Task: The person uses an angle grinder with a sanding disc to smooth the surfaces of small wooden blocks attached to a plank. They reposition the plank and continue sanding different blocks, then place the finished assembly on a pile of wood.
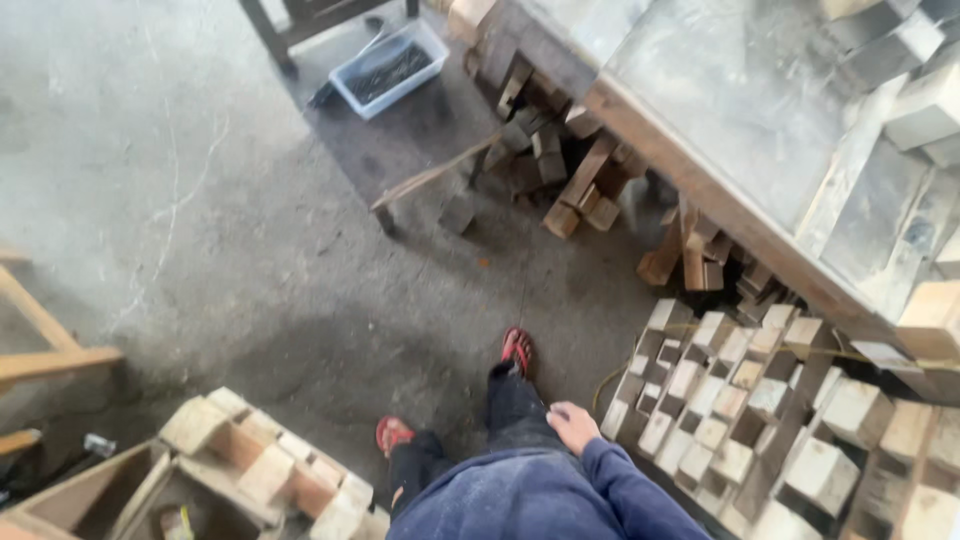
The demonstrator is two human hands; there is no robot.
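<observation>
Right hand (572, 425), empty with fingers loosely curled, hangs beside the thigh near stacked wooden blocks (730, 400) under the workbench's front edge (720, 215); left hand unseen

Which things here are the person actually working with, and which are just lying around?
In hand or nearest:
right hand, empty, by the thigh
stacked wood blocks beside it

Lying about:
blue tray
offcut pile under the workbench
wooden frames

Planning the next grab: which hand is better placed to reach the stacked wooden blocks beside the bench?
Right, probably. The right hand hangs empty next to the stacked wooden blocks, while the left hand is out of view.
</observation>
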